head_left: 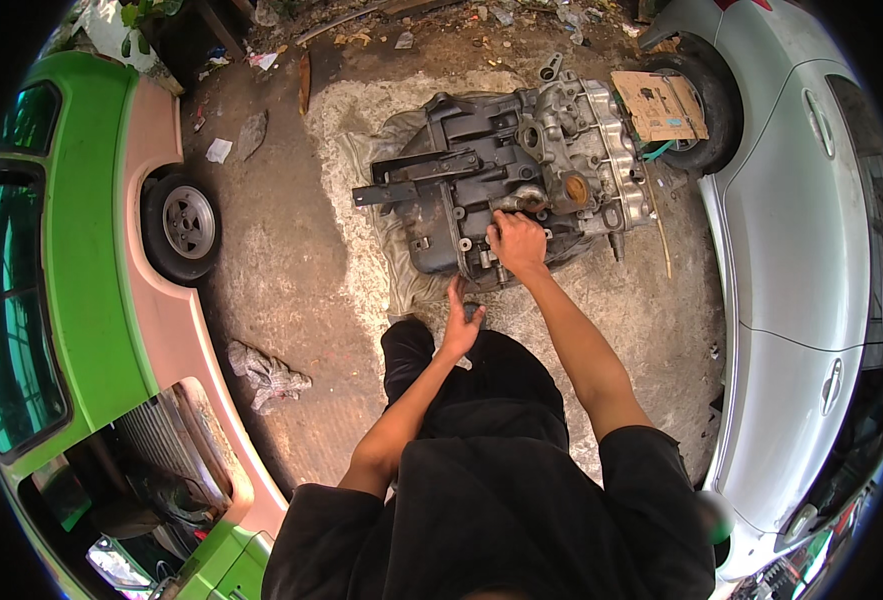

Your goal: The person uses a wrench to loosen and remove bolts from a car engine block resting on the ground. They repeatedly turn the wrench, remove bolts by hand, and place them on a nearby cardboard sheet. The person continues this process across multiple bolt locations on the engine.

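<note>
Engine block [521, 175] lies on cloth [386, 220] on the ground beside the silver car [801, 250]. Right hand [517, 243] rests on its near edge, grip probably curled on a fitting. Left hand [459, 325] spread wide, near the block.

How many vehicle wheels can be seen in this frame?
2. One wheel sits on the green and pink vehicle at left; another wheel is on the silver car at upper right, partly behind cardboard. Others may be hidden.
</note>
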Available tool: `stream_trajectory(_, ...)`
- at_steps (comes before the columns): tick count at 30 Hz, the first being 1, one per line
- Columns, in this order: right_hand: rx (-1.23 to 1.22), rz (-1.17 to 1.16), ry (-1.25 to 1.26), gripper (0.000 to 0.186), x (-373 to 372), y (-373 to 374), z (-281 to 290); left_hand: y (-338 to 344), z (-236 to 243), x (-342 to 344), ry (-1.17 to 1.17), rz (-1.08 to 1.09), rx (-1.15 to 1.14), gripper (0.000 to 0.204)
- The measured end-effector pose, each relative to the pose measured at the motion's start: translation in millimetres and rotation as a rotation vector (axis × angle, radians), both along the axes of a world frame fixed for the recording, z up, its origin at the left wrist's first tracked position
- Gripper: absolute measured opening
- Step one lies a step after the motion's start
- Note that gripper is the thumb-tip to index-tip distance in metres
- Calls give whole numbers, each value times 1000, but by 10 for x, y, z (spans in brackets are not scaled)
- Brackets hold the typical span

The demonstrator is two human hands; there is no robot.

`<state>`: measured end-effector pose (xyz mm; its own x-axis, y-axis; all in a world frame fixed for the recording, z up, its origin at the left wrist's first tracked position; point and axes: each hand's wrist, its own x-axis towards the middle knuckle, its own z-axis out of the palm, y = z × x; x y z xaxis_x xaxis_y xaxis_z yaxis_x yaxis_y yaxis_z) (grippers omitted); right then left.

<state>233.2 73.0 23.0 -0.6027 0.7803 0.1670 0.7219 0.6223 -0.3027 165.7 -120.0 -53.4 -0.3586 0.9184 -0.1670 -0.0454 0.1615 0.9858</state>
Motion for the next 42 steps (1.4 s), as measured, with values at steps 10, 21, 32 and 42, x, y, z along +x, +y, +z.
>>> stream_trajectory(10,30,-1,16,29,9,-5,-21,-20,241,-87,120,23,-102,71)
stream_trajectory(21,15,-10,15,29,0,-5,-28,237,897,-698,281,117,-325,8)
stream_trajectory(32,53,-10,-21,27,-2,-5,-15,917,566,-871,489,65,-467,29)
stream_trajectory(42,42,-3,59,28,12,-5,-37,935,493,-923,643,-21,-410,29)
